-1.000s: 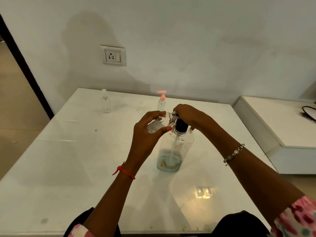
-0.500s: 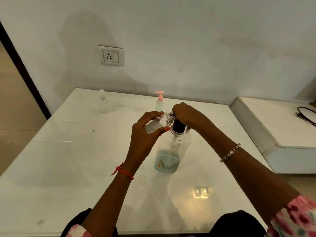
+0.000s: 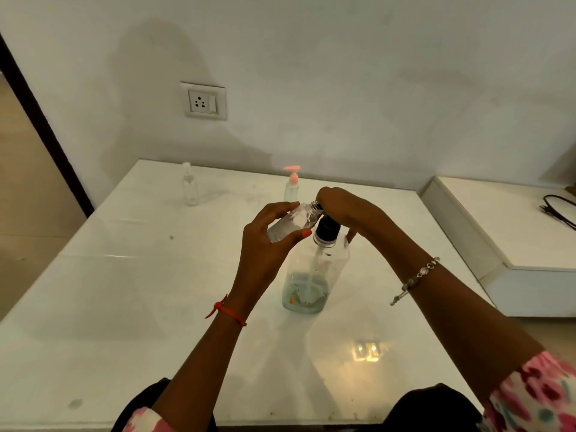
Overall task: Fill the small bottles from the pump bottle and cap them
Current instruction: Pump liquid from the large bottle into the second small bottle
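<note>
**Filling 1 small bottle (image 3: 290, 224) from 1 pump bottle (image 3: 314, 275)**

Left hand (image 3: 265, 244) is gripping the tilted small bottle at the nozzle. Right hand (image 3: 346, 207) is curling its fingers over the pump head. Pump bottle is standing mid-table (image 3: 124, 307). Two more are standing behind: pink-topped bottle (image 3: 292, 188), clear bottle (image 3: 190, 188).

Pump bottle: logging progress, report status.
Left hand holds small bottle tilted at spout. Right hand grips head of pump bottle. Pink-topped bottle, clear bottle far back, apart.

Clear pump bottle (image 3: 314, 275) upright, liquid low, small bottle (image 3: 288, 225) tilted at its spout, second small bottle (image 3: 190, 188) upright far-left
</note>
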